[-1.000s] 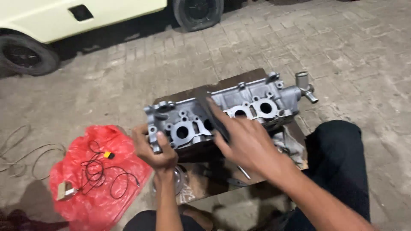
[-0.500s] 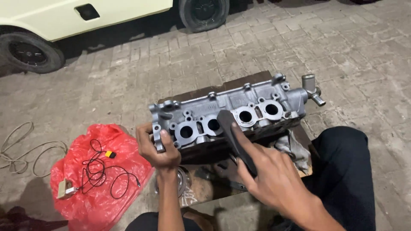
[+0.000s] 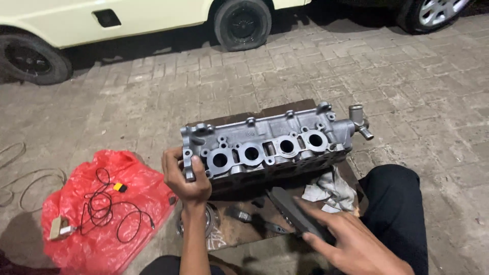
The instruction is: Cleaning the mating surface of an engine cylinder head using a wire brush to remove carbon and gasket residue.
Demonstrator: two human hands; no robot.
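Two cars at top: one cream car (image 3: 102, 15) across the upper left with two tyres showing, one darker car's wheel (image 3: 433, 12) at the top right corner. One brick-paved ground (image 3: 407, 91) fills the rest. One red plastic bag (image 3: 102, 219) lies flat at lower left, with one black cable (image 3: 109, 209) looped on it, one small yellow-black piece (image 3: 119, 187) and one beige box (image 3: 59, 227) at its left edge; one more loose wire (image 3: 15, 178) on the paving further left. One grey metal cylinder head (image 3: 270, 147) sits centre frame on one brown board (image 3: 305, 109), long side toward the camera, four round ports in a row facing the person, one pipe stub sticking out at its right end. One crumpled grey rag (image 3: 328, 191) just below the head's right end, on the board. One round metal ring (image 3: 209, 221) partly hidden behind the left forearm. Left hand (image 3: 186, 175) clamped on the head's left end, fingers wrapped over the edge. Right hand (image 3: 351, 242) closed round one dark flat bar-shaped tool (image 3: 293, 206), held low, below the head and apart from it. A couple of small dark bits on the board near the tool, too blurred to tell. Person's dark trouser knee (image 3: 395, 203) at right.
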